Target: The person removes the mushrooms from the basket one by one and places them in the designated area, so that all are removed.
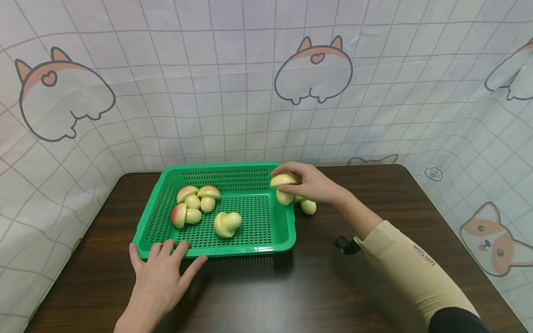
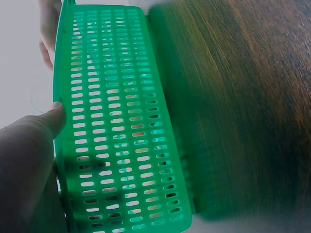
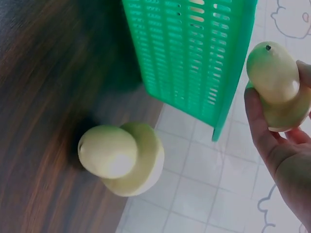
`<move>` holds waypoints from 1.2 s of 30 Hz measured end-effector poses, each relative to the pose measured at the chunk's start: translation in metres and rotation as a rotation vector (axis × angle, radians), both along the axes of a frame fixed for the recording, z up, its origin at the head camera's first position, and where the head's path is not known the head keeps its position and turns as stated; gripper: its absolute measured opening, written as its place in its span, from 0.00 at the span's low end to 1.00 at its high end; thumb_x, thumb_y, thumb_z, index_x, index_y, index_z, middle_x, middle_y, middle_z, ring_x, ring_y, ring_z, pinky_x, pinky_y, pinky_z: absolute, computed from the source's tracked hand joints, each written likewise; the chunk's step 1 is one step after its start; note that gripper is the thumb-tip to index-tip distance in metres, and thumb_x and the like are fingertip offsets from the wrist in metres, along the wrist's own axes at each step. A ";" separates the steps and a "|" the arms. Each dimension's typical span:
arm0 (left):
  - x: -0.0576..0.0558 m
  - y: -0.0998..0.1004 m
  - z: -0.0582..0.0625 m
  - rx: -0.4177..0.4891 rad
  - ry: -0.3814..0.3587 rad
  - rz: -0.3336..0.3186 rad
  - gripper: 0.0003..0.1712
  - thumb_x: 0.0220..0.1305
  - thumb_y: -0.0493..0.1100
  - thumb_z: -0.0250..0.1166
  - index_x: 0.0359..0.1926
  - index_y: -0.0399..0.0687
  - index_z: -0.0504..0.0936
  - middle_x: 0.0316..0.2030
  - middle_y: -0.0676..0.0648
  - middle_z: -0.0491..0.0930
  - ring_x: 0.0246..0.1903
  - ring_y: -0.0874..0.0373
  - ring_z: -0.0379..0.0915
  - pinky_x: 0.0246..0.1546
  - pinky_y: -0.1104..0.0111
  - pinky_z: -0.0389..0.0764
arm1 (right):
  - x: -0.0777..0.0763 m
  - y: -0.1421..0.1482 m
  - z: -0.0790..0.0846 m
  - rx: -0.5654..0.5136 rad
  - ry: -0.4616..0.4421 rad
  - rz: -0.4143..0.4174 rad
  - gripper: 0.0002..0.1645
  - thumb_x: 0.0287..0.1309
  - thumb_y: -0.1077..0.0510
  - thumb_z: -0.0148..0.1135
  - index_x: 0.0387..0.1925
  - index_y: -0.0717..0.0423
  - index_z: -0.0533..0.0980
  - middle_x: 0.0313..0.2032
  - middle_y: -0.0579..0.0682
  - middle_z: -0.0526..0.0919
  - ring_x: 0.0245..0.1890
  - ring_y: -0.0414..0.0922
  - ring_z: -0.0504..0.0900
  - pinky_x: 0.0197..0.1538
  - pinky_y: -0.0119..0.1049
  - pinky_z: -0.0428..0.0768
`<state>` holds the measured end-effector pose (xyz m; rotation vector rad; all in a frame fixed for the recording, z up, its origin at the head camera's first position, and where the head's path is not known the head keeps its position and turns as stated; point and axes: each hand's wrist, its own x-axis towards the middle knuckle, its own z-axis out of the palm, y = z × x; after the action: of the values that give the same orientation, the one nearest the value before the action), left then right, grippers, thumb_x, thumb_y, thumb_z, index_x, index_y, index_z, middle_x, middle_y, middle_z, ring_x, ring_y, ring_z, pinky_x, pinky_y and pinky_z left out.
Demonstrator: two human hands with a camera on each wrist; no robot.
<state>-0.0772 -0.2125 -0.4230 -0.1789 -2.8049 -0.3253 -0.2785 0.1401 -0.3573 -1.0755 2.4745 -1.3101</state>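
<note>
My right hand [image 1: 307, 182] pinches a pale yellow toy mushroom [image 1: 285, 196] between thumb and fingers, above the right rim of a green plastic basket [image 1: 254, 249]. In the right wrist view the mushroom's rounded stem [image 3: 274, 73] points away from the palm. Another toy mushroom [image 3: 109, 153] lies on the table just outside the basket, partly hidden by my hand in the head view. My left hand [image 1: 160, 277] rests with spread fingers on the basket's front left rim, its thumb [image 2: 54, 119] touching the edge. Inside, three red-tinged mushrooms [image 1: 193, 202] cluster at left, and one yellowish mushroom [image 1: 226, 225] lies nearer the middle.
The basket stands on a dark wooden table [image 1: 250, 296]. A small black object [image 1: 347, 245] shows by the right sleeve [image 1: 410, 270]. Behind the table hangs a white gridded cloth [image 1: 233, 101] with cartoon dogs.
</note>
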 end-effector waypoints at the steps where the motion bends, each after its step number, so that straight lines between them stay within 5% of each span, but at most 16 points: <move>1: 0.000 0.000 0.000 0.000 -0.001 0.000 0.31 0.70 0.69 0.60 0.51 0.46 0.81 0.45 0.40 0.78 0.52 0.34 0.70 0.60 0.21 0.31 | 0.000 0.002 0.000 -0.003 0.001 -0.002 0.19 0.67 0.51 0.70 0.58 0.39 0.80 0.53 0.43 0.81 0.45 0.46 0.80 0.46 0.47 0.80; 13: -0.001 0.000 -0.001 -0.001 -0.003 0.000 0.31 0.70 0.69 0.60 0.51 0.47 0.81 0.44 0.41 0.78 0.51 0.34 0.70 0.60 0.21 0.31 | -0.001 0.030 -0.002 -0.031 0.024 -0.043 0.20 0.67 0.54 0.70 0.59 0.49 0.81 0.53 0.47 0.82 0.44 0.48 0.79 0.45 0.45 0.79; 27: 0.000 0.001 -0.001 0.002 -0.014 0.001 0.31 0.70 0.69 0.59 0.52 0.47 0.81 0.46 0.39 0.79 0.52 0.34 0.70 0.60 0.21 0.30 | -0.003 0.063 -0.011 -0.039 -0.021 -0.109 0.20 0.68 0.55 0.69 0.59 0.49 0.80 0.52 0.51 0.82 0.43 0.50 0.80 0.43 0.40 0.81; 36: 0.001 0.001 -0.001 0.003 -0.007 0.003 0.31 0.70 0.69 0.60 0.51 0.47 0.81 0.47 0.39 0.79 0.53 0.33 0.70 0.60 0.21 0.29 | -0.006 0.081 -0.018 -0.030 -0.062 -0.130 0.19 0.69 0.57 0.68 0.59 0.53 0.79 0.52 0.54 0.81 0.42 0.52 0.79 0.42 0.49 0.83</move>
<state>-0.0766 -0.2116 -0.4245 -0.1731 -2.8110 -0.3301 -0.2846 0.2213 -0.3758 -0.8789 2.5247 -1.3972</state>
